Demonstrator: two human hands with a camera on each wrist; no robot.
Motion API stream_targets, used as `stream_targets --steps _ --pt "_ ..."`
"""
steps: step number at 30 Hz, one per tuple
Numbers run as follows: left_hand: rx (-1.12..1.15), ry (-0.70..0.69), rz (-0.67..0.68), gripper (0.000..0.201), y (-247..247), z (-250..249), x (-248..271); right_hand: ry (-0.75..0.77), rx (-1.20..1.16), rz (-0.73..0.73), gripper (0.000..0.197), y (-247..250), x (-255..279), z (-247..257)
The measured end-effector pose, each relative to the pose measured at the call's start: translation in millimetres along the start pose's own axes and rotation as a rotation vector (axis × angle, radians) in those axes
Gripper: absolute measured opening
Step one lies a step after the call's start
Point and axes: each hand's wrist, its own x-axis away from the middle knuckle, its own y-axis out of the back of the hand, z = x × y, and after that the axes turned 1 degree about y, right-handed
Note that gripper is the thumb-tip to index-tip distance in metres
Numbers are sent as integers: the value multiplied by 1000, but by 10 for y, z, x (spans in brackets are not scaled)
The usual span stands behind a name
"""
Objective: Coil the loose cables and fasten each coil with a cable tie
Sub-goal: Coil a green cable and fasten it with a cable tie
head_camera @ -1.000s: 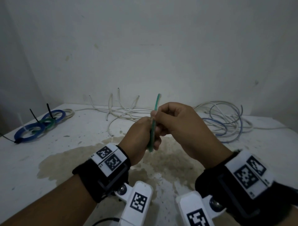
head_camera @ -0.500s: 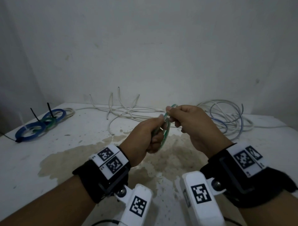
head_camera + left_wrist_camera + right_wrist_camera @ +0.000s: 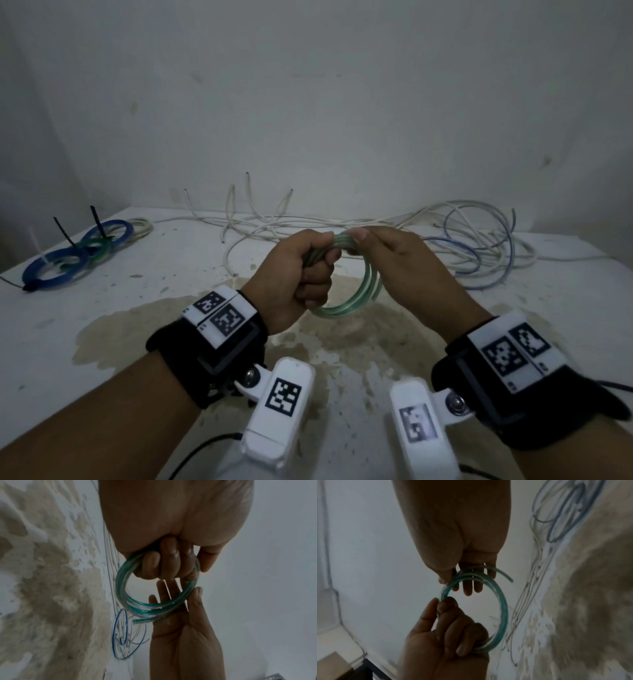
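A translucent green cable, wound into a small coil (image 3: 369, 285), hangs in the air above the stained table (image 3: 113, 329). My left hand (image 3: 317, 270) grips the coil's left side in a fist, fingers curled through the ring (image 3: 120, 585). My right hand (image 3: 361, 243) pinches the top right of the coil between thumb and straight fingers (image 3: 173, 595). One cut end of the green cable (image 3: 508, 578) sticks out past the right fingers. No cable tie shows on this coil.
Blue and green tied coils (image 3: 68, 263) with black and white tie tails lie at the far left. Loose white cables (image 3: 260, 229) sprawl along the back wall. A white and blue cable tangle (image 3: 479, 240) fills the back right.
The green cable's free end, which stood upright a second ago, is now wound in. The coil has turned from edge-on to face me, and both hands have shifted their hold on it.
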Motion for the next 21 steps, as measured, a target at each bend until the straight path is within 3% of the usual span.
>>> stream_targets --steps 4,8,10,12,14,16,21 --pt "153 -32 19 27 -25 65 -46 -91 -490 0 22 -58 95 -37" --pt "225 -19 65 29 -89 148 -85 -118 -587 -48 19 -19 151 -87" --pt "140 15 56 31 -118 196 -117 -144 -522 -69 20 58 173 -130" --pt "-87 26 -17 34 -141 240 -160 -149 -310 -61 20 168 198 -183" --pt "-306 -28 -103 31 -194 262 -198 -104 -35 -8 19 274 225 -223" --pt "-367 -102 -112 28 -305 285 -239 -45 163 35 20 338 253 -241" --pt "-331 -183 -160 29 -616 492 -363 -64 136 -127 11 427 355 -360"
